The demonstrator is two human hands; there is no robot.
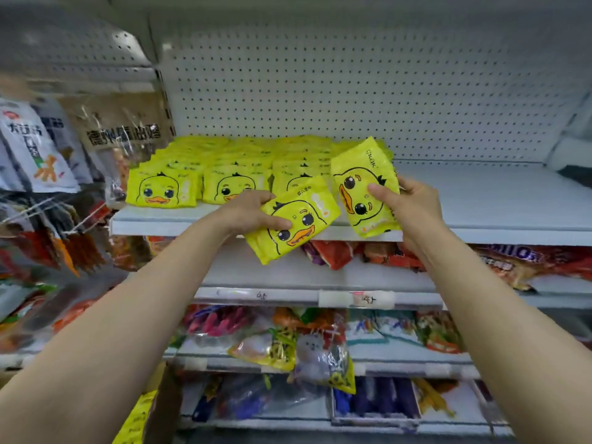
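Head view: left pack (304, 219) slants; right pack (358, 190) near-upright.

A white pegboard wall (352, 91) is rising behind the white metal shelf (496, 200). Colourful snack bags (320, 344) are crowding the lower shelves (256, 296); other bags (41, 149) are hanging at left.

Most fingers of the left grip (253, 213) are hidden behind the tilted duck pack (299, 224), those of the right grip (408, 201) behind the upright duck pack (360, 187). Hanging packets (48, 155) at the left edge are blurred and cut off; the price label (358, 299) is unreadable.
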